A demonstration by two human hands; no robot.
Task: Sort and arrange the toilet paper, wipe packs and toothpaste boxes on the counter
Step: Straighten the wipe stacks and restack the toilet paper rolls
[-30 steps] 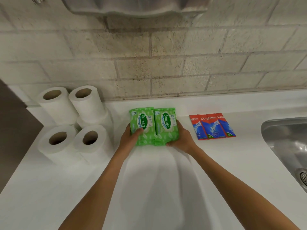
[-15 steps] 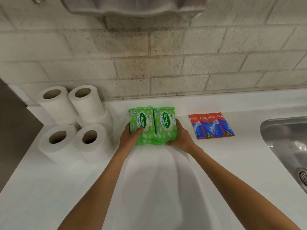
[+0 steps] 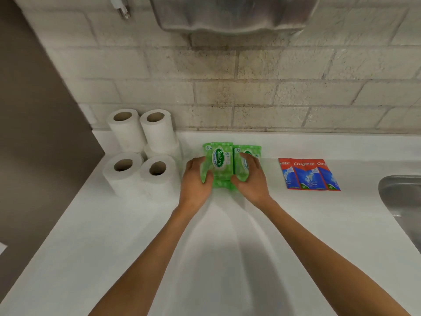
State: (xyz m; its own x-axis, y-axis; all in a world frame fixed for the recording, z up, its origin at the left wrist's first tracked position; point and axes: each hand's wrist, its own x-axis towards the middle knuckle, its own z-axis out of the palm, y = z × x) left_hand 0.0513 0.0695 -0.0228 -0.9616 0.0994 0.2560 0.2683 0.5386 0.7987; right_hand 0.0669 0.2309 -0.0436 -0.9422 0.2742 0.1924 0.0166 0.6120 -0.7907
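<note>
Two green Sanicare wipe packs lie side by side on the white counter [image 3: 227,236], with more green packs under them. My left hand [image 3: 196,181] grips the left wipe pack [image 3: 217,159] at its near left corner. My right hand [image 3: 249,179] lies over the right wipe pack [image 3: 239,156], fingers spread across its top and hiding its label. Several white toilet paper rolls [image 3: 141,156] stand upright in a stacked cluster to the left. Three red and blue toothpaste boxes [image 3: 308,174] lie flat in a row to the right.
A steel sink [image 3: 403,201] is set into the counter at the right edge. A metal wall unit [image 3: 232,14] hangs over the brick wall behind the packs. A brown panel [image 3: 34,133] bounds the counter on the left.
My right hand has moved from the right side of the packs up onto the top of the right pack. The view has shifted, so everything appears further right.
</note>
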